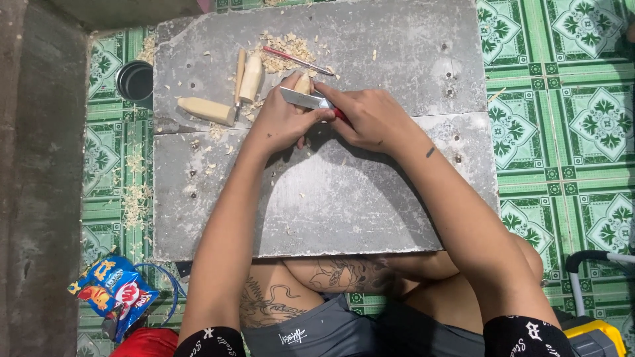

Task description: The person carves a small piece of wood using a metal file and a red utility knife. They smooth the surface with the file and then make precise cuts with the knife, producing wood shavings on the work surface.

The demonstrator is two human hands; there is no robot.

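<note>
Sitting cross-legged on the green tiled floor [562, 152], the person works over a grey slab surface [370, 205] resting across the lap, w/ both hands meeting at the slab's middle. Left hand [284, 122] is closed around a small pale wooden piece [303, 84], its rounded end poking out far of the fingers, so the wood is pinned steady against the slab. Right hand [370, 119] is wrapped tight on a red-handled knife [307, 100], blade lying flat across toward the left hand's thumb, which seems to brace it for controlled cuts. Just left of the hands lie three more pale wooden pieces [206, 110], kept w/in easy reach, and a thin red tool [296, 60] sits far of the hands among shavings [288, 47]. More shavings litter the floor at left. A dark round cup [135, 80] stands off the far left corner; a colourful snack bag [114, 291] lies near left.
</note>
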